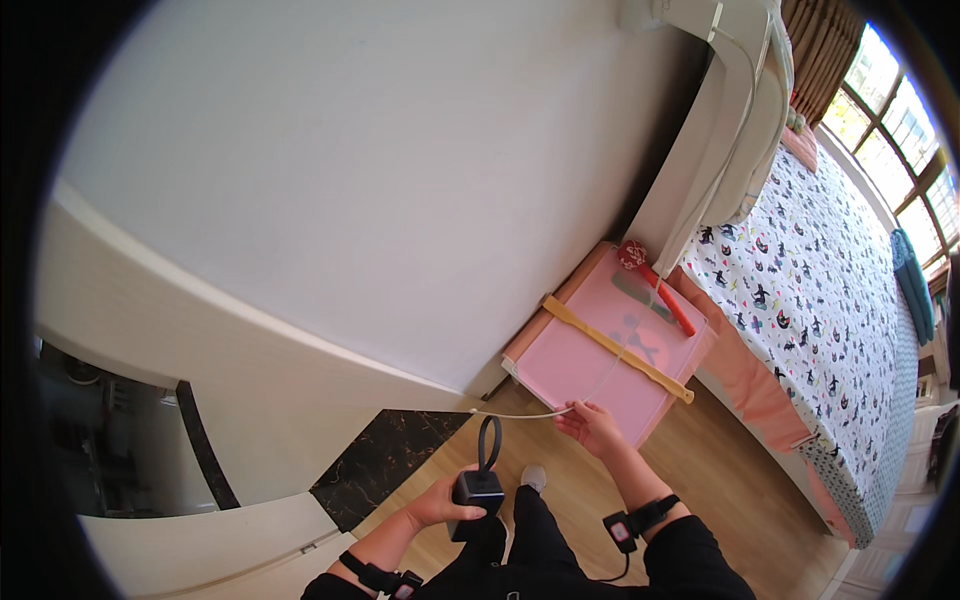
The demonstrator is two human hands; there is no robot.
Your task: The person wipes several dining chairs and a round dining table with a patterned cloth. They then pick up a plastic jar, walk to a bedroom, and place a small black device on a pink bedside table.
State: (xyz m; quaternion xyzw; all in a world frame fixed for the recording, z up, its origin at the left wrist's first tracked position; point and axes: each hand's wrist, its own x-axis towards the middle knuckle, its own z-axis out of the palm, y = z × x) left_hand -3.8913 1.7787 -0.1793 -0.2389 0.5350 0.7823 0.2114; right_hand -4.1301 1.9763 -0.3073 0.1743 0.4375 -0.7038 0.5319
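My left hand (439,502) is wrapped around a black box-shaped device (480,489), which looks like a power bank. A dark strap or cable loop (490,442) stands up from its top. Between the fingers of my right hand (594,429) runs a thin white cable (525,415). Its free end sticks out to the left, just above the black loop and apart from it. From my right hand the cable trails back across the pink top of a small table (555,367) towards the bed's headboard.
On the small table lie a wooden stick (600,341) and a red long-handled, round-headed object (671,304). A bed with a patterned sheet (810,300) stands right. A white wall (360,187) rises ahead; a dark marble threshold (382,457) lies left on the floor.
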